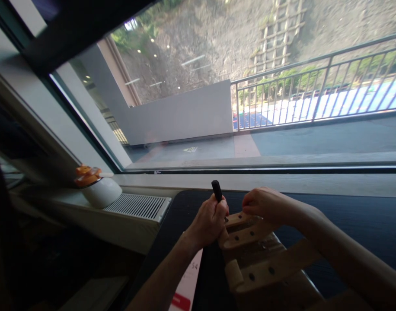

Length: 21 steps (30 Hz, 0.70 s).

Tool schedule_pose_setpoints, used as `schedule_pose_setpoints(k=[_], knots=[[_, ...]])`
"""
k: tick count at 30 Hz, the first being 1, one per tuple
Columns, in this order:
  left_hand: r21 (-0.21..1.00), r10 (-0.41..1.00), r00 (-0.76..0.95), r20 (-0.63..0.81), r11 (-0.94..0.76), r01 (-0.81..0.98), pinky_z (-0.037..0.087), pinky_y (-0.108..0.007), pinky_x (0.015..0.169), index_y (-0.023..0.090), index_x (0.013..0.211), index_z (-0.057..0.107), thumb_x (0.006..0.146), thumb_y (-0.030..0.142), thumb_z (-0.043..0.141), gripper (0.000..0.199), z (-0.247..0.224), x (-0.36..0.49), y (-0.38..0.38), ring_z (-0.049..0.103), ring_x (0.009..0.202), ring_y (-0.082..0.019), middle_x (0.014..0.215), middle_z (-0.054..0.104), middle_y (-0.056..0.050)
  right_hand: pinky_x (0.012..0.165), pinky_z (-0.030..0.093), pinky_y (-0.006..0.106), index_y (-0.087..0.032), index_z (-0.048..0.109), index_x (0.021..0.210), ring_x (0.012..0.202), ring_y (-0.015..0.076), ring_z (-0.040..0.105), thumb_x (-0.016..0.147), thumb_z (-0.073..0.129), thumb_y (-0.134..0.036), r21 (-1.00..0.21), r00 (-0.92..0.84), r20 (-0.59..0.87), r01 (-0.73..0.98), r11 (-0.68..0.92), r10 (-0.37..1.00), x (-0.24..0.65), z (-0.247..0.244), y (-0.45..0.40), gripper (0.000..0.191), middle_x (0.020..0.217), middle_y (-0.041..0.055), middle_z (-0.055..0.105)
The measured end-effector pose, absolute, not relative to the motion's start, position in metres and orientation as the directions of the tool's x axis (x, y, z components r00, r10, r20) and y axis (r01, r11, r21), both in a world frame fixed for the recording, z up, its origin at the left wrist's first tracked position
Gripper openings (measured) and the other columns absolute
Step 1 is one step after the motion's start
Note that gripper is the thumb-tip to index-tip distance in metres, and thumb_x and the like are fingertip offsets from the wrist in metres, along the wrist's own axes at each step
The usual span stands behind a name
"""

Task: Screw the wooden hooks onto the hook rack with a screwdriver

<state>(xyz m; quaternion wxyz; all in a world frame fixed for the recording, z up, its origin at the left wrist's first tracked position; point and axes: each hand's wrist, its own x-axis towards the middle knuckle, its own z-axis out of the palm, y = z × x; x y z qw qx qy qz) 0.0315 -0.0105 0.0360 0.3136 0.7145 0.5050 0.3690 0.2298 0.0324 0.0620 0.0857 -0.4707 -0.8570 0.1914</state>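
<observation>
My left hand (208, 220) is closed in a fist around a black-handled tool (217, 190), whose handle sticks up above the fingers. Below the fist, a small dark tip shows against the end of a light wooden slatted frame (246, 235); the tool's exact kind is hidden by my fingers. My right hand (264, 202) has its fingers curled down on the far slat of that frame, gripping it at the edge. Dark round holes run along the slats. Under and between them is a shiny brown surface (261, 255).
The frame lies on a dark table (356, 216) against a window sill (330, 183). A white and red printed sheet (189, 280) is under my left forearm. To the left, a white pot with an orange top (100, 190) stands beside a white vent grille (138, 206).
</observation>
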Motion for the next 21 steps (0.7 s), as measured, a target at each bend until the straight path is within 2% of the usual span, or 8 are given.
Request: schedule_pose_setpoints(k=[7, 9, 12, 14, 15, 18, 21], knots=[[0.838, 0.955, 0.218, 0.202, -0.284, 0.466, 0.041, -0.026, 0.069, 0.021, 0.079, 0.048, 0.094, 0.029, 0.033, 0.023, 0.039, 0.031, -0.012, 0.055, 0.071, -0.016, 0.072, 0.057, 0.001, 0.059, 0.044, 0.027, -0.022, 0.077, 0.077, 0.066, 0.0183, 0.066, 0.080, 0.056, -0.025, -0.411, -0.561, -0.026, 0.761, 0.502, 0.828, 0.230, 0.060, 0.035, 0.021, 0.072, 0.0041, 0.074], [0.837, 0.956, 0.232, 0.178, -0.271, 0.475, 0.041, -0.026, 0.069, 0.020, 0.080, 0.049, 0.094, 0.029, 0.033, 0.023, 0.042, 0.031, -0.013, 0.054, 0.072, -0.016, 0.073, 0.057, 0.001, 0.062, 0.048, 0.029, -0.020, 0.078, 0.083, 0.068, 0.0211, 0.068, 0.080, 0.059, -0.028, -0.415, -0.564, -0.016, 0.755, 0.508, 0.826, 0.234, 0.063, 0.034, 0.021, 0.076, 0.0063, 0.075], [0.838, 0.955, 0.254, 0.154, -0.262, 0.478, 0.040, -0.027, 0.070, 0.020, 0.081, 0.051, 0.093, 0.028, 0.035, 0.022, 0.045, 0.030, -0.015, 0.054, 0.072, -0.016, 0.075, 0.058, 0.000, 0.078, 0.053, 0.039, -0.019, 0.072, 0.115, 0.093, 0.0278, 0.069, 0.085, 0.059, -0.040, -0.426, -0.550, 0.067, 0.739, 0.522, 0.833, 0.242, 0.072, 0.029, 0.039, 0.108, 0.0127, 0.074], [0.844, 0.953, 0.266, 0.148, -0.261, 0.469, 0.040, -0.027, 0.070, 0.020, 0.081, 0.051, 0.092, 0.027, 0.037, 0.020, 0.046, 0.029, -0.017, 0.054, 0.072, -0.015, 0.075, 0.058, 0.001, 0.089, 0.051, 0.043, -0.024, 0.060, 0.133, 0.111, 0.0284, 0.063, 0.091, 0.052, -0.045, -0.461, -0.542, 0.190, 0.687, 0.562, 0.819, 0.243, 0.082, 0.022, 0.048, 0.129, 0.0124, 0.065], [0.846, 0.951, 0.271, 0.147, -0.263, 0.464, 0.040, -0.027, 0.071, 0.020, 0.080, 0.051, 0.092, 0.026, 0.037, 0.019, 0.046, 0.028, -0.017, 0.053, 0.071, -0.015, 0.075, 0.058, 0.001, 0.090, 0.052, 0.043, -0.026, 0.057, 0.136, 0.114, 0.0280, 0.062, 0.093, 0.051, -0.045, -0.490, -0.539, 0.274, 0.634, 0.598, 0.796, 0.241, 0.088, 0.019, 0.047, 0.132, 0.0117, 0.063], [0.843, 0.948, 0.278, 0.155, -0.274, 0.463, 0.039, -0.026, 0.070, 0.019, 0.077, 0.050, 0.091, 0.025, 0.036, 0.021, 0.045, 0.027, -0.017, 0.052, 0.069, -0.014, 0.073, 0.057, 0.001, 0.079, 0.056, 0.036, -0.027, 0.056, 0.137, 0.106, 0.0252, 0.066, 0.094, 0.052, -0.039, -0.513, -0.586, 0.414, 0.482, 0.711, 0.696, 0.227, 0.106, 0.009, 0.045, 0.127, 0.0113, 0.066], [0.830, 0.946, 0.280, 0.164, -0.286, 0.480, 0.038, -0.026, 0.067, 0.019, 0.075, 0.050, 0.091, 0.024, 0.036, 0.022, 0.045, 0.027, -0.016, 0.050, 0.067, -0.014, 0.071, 0.055, 0.002, 0.075, 0.055, 0.029, -0.024, 0.062, 0.131, 0.097, 0.0210, 0.069, 0.094, 0.051, -0.026, -0.516, -0.663, 0.396, 0.412, 0.751, 0.635, 0.209, 0.118, 0.006, 0.039, 0.120, 0.0098, 0.070]])
